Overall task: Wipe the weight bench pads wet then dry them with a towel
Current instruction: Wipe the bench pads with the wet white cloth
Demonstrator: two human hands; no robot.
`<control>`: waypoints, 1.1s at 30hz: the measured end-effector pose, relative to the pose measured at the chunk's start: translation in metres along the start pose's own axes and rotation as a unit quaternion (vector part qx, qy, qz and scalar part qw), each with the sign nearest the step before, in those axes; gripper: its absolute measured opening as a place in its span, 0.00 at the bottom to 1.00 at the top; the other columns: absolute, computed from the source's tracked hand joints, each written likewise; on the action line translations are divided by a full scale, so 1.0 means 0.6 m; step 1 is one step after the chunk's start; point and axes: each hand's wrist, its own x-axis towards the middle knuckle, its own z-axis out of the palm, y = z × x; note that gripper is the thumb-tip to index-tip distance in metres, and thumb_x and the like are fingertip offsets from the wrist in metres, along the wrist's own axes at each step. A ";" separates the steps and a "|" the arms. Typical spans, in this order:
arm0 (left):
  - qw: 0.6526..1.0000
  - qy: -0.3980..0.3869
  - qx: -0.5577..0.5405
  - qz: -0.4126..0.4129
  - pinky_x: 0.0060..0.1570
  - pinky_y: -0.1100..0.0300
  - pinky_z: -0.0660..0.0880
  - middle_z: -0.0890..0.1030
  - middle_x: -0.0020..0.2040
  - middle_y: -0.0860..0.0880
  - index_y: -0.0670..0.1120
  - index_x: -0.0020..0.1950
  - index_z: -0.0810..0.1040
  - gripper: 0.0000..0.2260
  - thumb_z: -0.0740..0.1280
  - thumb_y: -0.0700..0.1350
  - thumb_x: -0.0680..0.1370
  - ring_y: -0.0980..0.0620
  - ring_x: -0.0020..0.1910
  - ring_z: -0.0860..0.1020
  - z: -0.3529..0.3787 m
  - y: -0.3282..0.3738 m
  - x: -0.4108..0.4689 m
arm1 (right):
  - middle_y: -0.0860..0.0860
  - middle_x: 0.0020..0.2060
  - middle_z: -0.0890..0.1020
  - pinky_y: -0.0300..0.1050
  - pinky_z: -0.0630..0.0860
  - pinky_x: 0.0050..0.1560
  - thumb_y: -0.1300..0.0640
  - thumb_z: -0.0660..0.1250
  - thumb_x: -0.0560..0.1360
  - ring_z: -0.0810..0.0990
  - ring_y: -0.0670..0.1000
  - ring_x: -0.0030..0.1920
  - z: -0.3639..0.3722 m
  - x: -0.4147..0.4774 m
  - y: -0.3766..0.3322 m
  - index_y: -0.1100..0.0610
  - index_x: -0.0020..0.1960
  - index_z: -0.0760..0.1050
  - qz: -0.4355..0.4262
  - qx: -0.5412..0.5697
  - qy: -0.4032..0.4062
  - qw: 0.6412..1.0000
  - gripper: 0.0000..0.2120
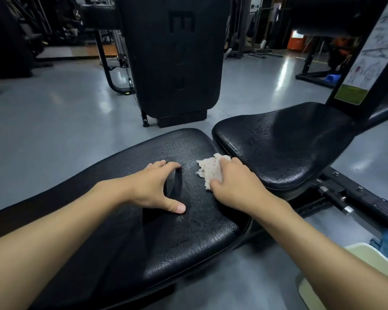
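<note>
— Grey, glossy gym floor (54,135) fills the background. What stands on it?

— Straight ahead, a tall black machine housing (175,63) rises beyond the bench. Dark racks and frames crowd the far left and far right, too dim to make out. An exercise chart (372,52) hangs on an upright at the right edge.

— And the bench?

— A long black back pad (188,231) runs from the lower left toward the centre. Its far end sits just beside a shorter seat pad (285,148), with a narrow gap between them. Both surfaces shine. The black bench frame (336,198) shows below the seat, at right. A pale container (367,258) sits on the floor at lower right, cut off by the edge of the view.

— Where are the hands?

— Both rest on the back pad near its far end. The left hand (152,186) is arched, with fingertips and thumb planted on the pad, and it holds nothing. The right hand (235,182) curls over a crumpled whitish cloth (211,168) and presses it onto the pad, close to the gap.
</note>
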 end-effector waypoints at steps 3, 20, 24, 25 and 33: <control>1.000 0.004 -0.004 -0.009 0.76 0.41 0.55 0.47 0.81 0.49 0.60 0.78 0.47 0.65 0.62 0.84 0.46 0.47 0.80 0.45 0.003 -0.009 -0.006 | 0.54 0.52 0.71 0.47 0.64 0.47 0.48 0.62 0.78 0.75 0.60 0.54 -0.005 -0.003 0.007 0.54 0.51 0.66 -0.016 0.026 0.011 0.999 0.10; 1.000 -0.026 0.017 0.003 0.73 0.37 0.59 0.50 0.80 0.47 0.56 0.75 0.48 0.57 0.73 0.75 0.56 0.37 0.79 0.48 0.007 -0.011 0.027 | 0.58 0.60 0.77 0.46 0.68 0.47 0.50 0.62 0.78 0.76 0.61 0.57 -0.027 0.081 -0.022 0.58 0.59 0.72 -0.032 -0.010 -0.027 0.999 0.14; 1.000 -0.031 0.007 0.001 0.73 0.36 0.58 0.49 0.80 0.47 0.58 0.73 0.48 0.58 0.69 0.78 0.51 0.36 0.79 0.46 0.008 -0.021 0.032 | 0.57 0.64 0.69 0.47 0.67 0.58 0.48 0.58 0.81 0.72 0.61 0.64 -0.006 0.052 0.002 0.54 0.68 0.68 -0.078 -0.035 -0.035 0.996 0.18; 0.999 -0.033 0.005 -0.002 0.73 0.36 0.58 0.47 0.80 0.47 0.59 0.73 0.48 0.58 0.70 0.77 0.51 0.36 0.79 0.45 0.007 -0.021 0.033 | 0.58 0.68 0.67 0.48 0.65 0.65 0.46 0.56 0.82 0.68 0.62 0.68 0.002 0.047 0.007 0.52 0.73 0.64 -0.080 -0.069 -0.037 0.994 0.21; 0.999 -0.033 0.007 -0.016 0.74 0.35 0.53 0.38 0.81 0.46 0.58 0.77 0.45 0.54 0.74 0.70 0.61 0.39 0.78 0.39 0.004 -0.008 0.025 | 0.55 0.75 0.64 0.46 0.56 0.74 0.47 0.57 0.82 0.59 0.55 0.76 0.007 0.033 0.004 0.54 0.79 0.56 -0.140 -0.048 0.044 0.988 0.28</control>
